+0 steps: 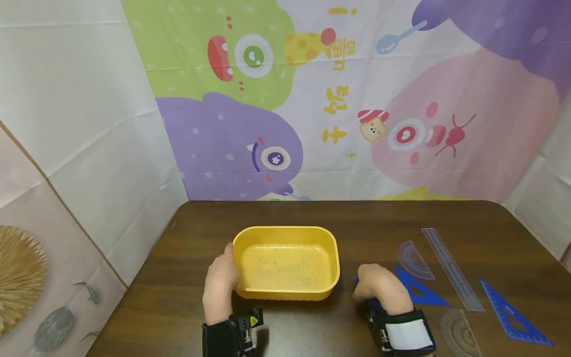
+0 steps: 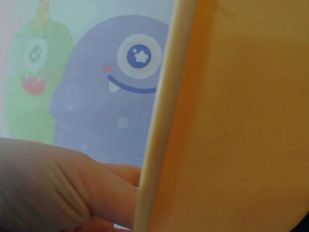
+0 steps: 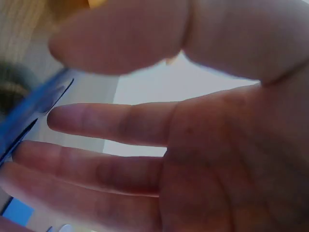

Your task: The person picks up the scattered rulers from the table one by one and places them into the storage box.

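A yellow plastic tub [image 1: 285, 263] stands on the brown table, its inside visible in the head view. My left hand [image 1: 221, 277] grips the tub's left side; in the left wrist view its fingers [image 2: 113, 193] disappear behind the pale rim. My right hand [image 1: 383, 287] is low over the table, right of the tub. In the right wrist view, a blue plastic set square [image 3: 29, 113] lies between its thumb and fingertips, partly hidden and blurred. Beside this hand, another blue set square [image 1: 419, 290] lies flat.
Right of the hand lie a clear protractor [image 1: 415, 260], a long clear ruler [image 1: 452, 270], a third blue set square [image 1: 515, 315] and a second clear protractor [image 1: 461, 332]. A cartoon monster cloth [image 1: 339, 168] hangs behind the table's far edge.
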A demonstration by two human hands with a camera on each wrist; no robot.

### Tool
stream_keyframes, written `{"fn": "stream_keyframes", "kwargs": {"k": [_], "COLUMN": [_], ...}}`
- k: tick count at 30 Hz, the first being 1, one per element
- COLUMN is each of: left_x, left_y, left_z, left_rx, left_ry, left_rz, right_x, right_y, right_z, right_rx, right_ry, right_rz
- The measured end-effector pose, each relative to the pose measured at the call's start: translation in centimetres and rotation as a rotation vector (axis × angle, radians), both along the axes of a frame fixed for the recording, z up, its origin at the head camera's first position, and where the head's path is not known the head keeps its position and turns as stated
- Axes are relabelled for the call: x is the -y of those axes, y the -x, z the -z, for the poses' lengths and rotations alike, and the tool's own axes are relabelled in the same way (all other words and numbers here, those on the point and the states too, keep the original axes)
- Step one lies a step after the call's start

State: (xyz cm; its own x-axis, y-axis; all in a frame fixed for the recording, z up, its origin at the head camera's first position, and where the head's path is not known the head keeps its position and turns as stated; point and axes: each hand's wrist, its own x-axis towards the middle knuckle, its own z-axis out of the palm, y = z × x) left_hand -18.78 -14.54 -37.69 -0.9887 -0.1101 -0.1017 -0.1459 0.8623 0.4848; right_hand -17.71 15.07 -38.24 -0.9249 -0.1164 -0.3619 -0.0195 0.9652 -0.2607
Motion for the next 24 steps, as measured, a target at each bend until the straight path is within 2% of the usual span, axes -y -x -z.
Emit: {"fn": "stream_keyframes", "kwargs": {"k": [8,15,24], "left_x": [0.13,0.18,0.17], "left_y": [0.09,0.05,0.18], "left_z": [0.04,0.04,0.21], "left_rx": [0.014,0.012,0.036], "left_ry": [0.012,-0.001,0.005], "left_rz": [0.007,0.007,0.002], "right_x": [-0.1,-0.05,-0.33], "right_y": [0.13,0.54,0.64], "right_z": [-0.18,0.1,0.59], "right_rx": [-0.045,-0.055,-0.143], "right_ry": [0.023,-0.002,-0.006], "right_rz": [0.007,0.043,0.04]}}
